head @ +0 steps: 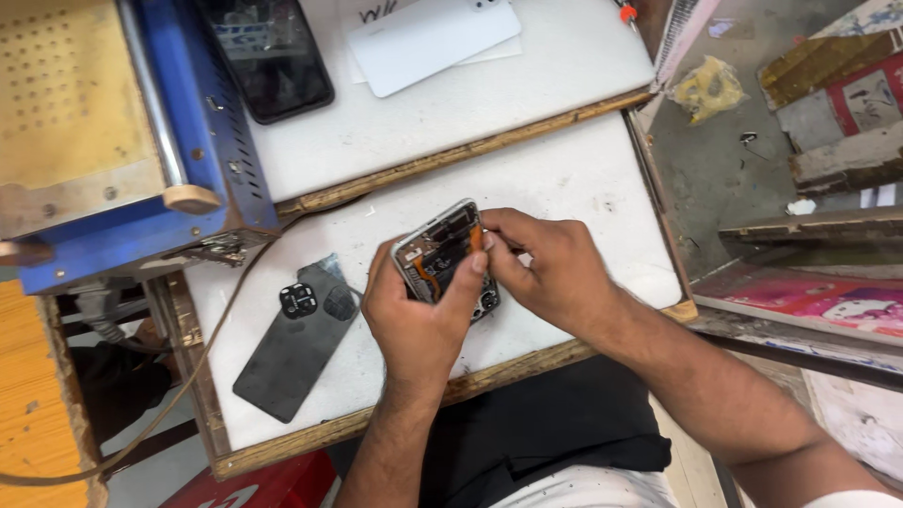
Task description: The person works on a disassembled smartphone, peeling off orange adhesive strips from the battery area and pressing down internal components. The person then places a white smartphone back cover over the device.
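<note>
A white, wood-edged table (583, 179) fills mid-frame; a dark phone back cover (296, 339) lies lower left, another phone (268, 52) and white card (428, 38) at top.

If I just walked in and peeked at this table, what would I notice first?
Right in the middle, an opened phone with its insides showing sits gripped in the left hand, while the right hand pinches at its top edge. To the left on the white board lies a dark back cover with camera holes. A big blue machine fills the top-left corner, with another dark phone beside it.
</note>
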